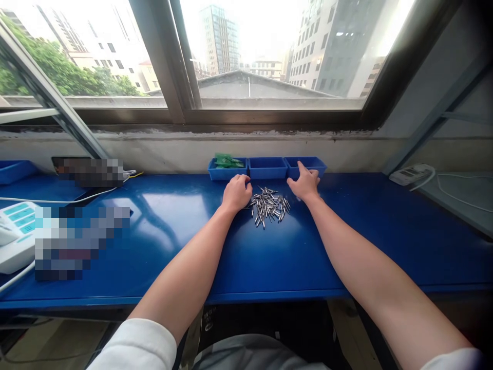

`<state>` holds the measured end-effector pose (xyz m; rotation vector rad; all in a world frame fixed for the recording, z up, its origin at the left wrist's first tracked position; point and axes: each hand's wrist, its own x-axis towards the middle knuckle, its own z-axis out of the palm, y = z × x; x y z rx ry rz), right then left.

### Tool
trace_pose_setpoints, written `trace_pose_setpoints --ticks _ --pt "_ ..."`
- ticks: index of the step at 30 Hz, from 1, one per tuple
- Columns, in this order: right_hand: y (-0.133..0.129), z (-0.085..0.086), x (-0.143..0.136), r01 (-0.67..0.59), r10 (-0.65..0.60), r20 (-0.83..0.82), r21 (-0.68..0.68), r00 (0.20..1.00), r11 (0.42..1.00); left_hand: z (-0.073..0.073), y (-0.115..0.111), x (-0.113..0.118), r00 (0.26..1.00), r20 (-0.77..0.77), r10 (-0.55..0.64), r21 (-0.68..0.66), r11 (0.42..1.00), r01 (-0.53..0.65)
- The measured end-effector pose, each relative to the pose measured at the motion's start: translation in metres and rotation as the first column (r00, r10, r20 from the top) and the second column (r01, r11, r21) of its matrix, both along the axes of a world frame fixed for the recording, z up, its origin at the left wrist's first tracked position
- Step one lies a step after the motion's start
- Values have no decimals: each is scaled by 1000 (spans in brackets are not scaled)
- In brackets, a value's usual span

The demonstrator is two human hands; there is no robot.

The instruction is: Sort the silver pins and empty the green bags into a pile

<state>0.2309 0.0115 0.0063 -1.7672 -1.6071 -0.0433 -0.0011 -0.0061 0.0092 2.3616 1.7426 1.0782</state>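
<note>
A loose pile of thin, silvery metal pins [268, 206] lies on the blue table, between my two hands. At its left edge is my left hand [236, 194], fingers curled down and closed; whatever they may hold is hidden. My right hand [305, 184] reaches over the front of the right blue bin [318, 167], index finger stretched out and thumb spread apart, with nothing visible in it. The middle blue bin [267, 169] stands beside it, behind the pile. Green plastic packets [229, 161] fill the left blue bin [217, 173].
A window and low wall [169, 151] rise behind the blue table [173, 262]. On the left are a white power strip [15, 231], cables and a blue tray [15, 172]. Metal shelf posts stand on both sides; another power strip [410, 174] lies at the right.
</note>
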Motion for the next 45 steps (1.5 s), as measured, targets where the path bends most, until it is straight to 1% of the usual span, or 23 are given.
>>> trace_pose_setpoints --ticks 3,5,13,16,19,22,24,25,27,29,31,33,36,38,40,43,45 --pt "2 -2 3 6 -3 24 -120 1000 993 0 0 -1 1000 -28 -2 -23 1000 1" --pt "3 -4 4 1 4 34 -165 999 986 -1 0 -1 999 -37 -7 -34 999 6" --pt "4 -4 5 48 -22 120 -217 992 975 -2 -2 0 998 -48 -29 -73 997 25" --pt "5 -6 6 38 -9 123 -241 992 970 -2 -2 0 998 -52 -34 -84 996 30" --pt "5 -8 6 16 5 100 -201 995 979 -3 -2 0 998 -52 -38 -87 996 33" --pt "3 -9 0 -23 28 72 -60 997 998 -3 -2 0 997 -54 -59 -100 994 54" --pt "1 -9 -6 -95 94 47 32 995 995 -2 -3 1 993 -52 -108 -119 988 101" --pt "0 -8 -10 -148 146 31 55 989 987 -1 -4 1 988 -46 -149 -136 981 142" --pt "-4 -7 -16 -280 280 -5 38 960 959 2 -8 1 966 -30 -258 -195 949 248" --pt "-9 -4 -19 -416 415 -42 -39 909 908 6 -12 1 927 -36 -374 -285 893 349" --pt "-16 0 -20 -509 504 -74 -137 861 850 10 -16 -1 889 -74 -452 -372 840 396" --pt "-25 6 -18 -559 550 -109 -231 828 796 13 -18 -4 868 -121 -481 -430 814 391" --pt "-37 13 -15 -639 610 -202 -344 766 688 13 -21 -9 870 -164 -465 -490 804 337" --pt "-43 15 -13 -669 637 -228 -390 736 633 12 -22 -13 871 -187 -454 -521 798 304" --pt "-46 14 -11 -670 658 -197 -412 727 617 10 -25 -16 859 -209 -468 -535 790 300" --pt "-53 6 -7 -666 703 -84 -417 706 619 9 -34 -24 831 -228 -507 -522 784 335" --pt "-59 0 -4 -655 724 0 -427 689 623 7 -39 -28 818 -241 -522 -496 791 358"
